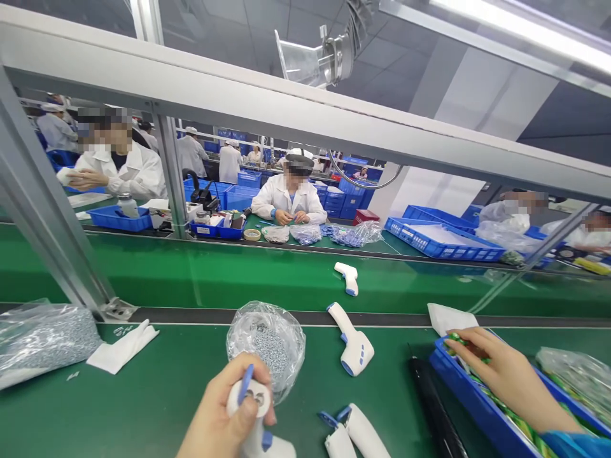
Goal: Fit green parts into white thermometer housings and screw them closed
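Note:
My left hand [231,407] is wrapped round a white thermometer gun [274,445], handle end up. Its blue end cap [245,383] stands swung aside, and round metal contacts show in the handle's open end, beside my thumb. My right hand [508,372] reaches over a blue bin [470,397] of green-wrapped batteries [508,416]; its fingertips close on a green battery [453,337] at the near corner. Another thermometer gun [356,350] lies on the bench. Closer to me, two more white handles [360,432] have their blue caps open.
A clear bag of small metal pieces [270,346] sits mid-bench, a fuller bag [52,337] at left. A black electric screwdriver [432,407] lies beside the bin. Beyond, a thermometer gun [351,278] rests on the green belt [267,277]. A co-worker [291,197] sits opposite, behind a metal frame [286,102].

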Motion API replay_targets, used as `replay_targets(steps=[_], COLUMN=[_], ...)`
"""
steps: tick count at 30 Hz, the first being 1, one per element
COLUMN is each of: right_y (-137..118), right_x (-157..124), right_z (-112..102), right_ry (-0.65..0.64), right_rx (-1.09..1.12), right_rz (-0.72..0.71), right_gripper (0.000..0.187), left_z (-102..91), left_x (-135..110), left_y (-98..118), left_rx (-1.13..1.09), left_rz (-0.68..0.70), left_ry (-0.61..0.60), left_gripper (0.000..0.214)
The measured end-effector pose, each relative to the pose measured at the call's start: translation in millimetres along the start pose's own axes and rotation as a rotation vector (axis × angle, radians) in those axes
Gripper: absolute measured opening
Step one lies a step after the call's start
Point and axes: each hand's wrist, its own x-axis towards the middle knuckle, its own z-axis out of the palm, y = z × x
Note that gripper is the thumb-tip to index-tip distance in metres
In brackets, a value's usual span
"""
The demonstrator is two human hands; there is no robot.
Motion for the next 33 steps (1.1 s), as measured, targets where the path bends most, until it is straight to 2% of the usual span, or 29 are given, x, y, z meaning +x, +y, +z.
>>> replay_targets(steps=[3, 7, 9, 12, 16, 22, 27, 31, 33], right_y=[-67, -160, -194, -225, -244, -257, -257, -257, -257], right_x=[9, 15, 17, 20, 25, 31, 31, 29, 29], right_z=[-1, 1, 3, 10, 16, 9, 9, 12, 12], right_ry=[-0.041, -0.134, -0.212, -0.365, -0.527, -0.649, -0.744, -0.787, -0.728], right_rx=[0.173, 0.451, 0.599, 0.726, 0.764, 0.689, 0.694, 0.722, 0.700], right_rz=[-0.108, -0.331, -0.409, -0.452, -0.417, -0.420, -0.448, -0.449, -0.458], right_gripper=[0.029, 0.021, 0.018, 0.019, 0.020, 0.024, 0.023, 0.027, 0.022], left_z=[18.9, 33.1, 33.4, 31.0, 28.6, 24.3, 21.1, 20.7, 21.0], left_x=[10, 24, 26, 24, 20, 20, 19, 18, 18], left_y=[1, -11, -19, -26, -30, -34, -29, -26, -27], left_rx=[-0.054, -0.118, -0.158, -0.229, -0.283, -0.188, -0.108, -0.117, -0.139], left_rz=[0.010, 0.053, 0.071, 0.080, 0.086, 0.098, 0.158, 0.168, 0.160], left_ry=[-0.100, -0.227, -0.257, -0.284, -0.315, -0.317, -0.272, -0.262, -0.265], left_gripper=[0.061, 0.063, 0.063, 0.061, 0.058, 0.061, 0.061, 0.062, 0.062])
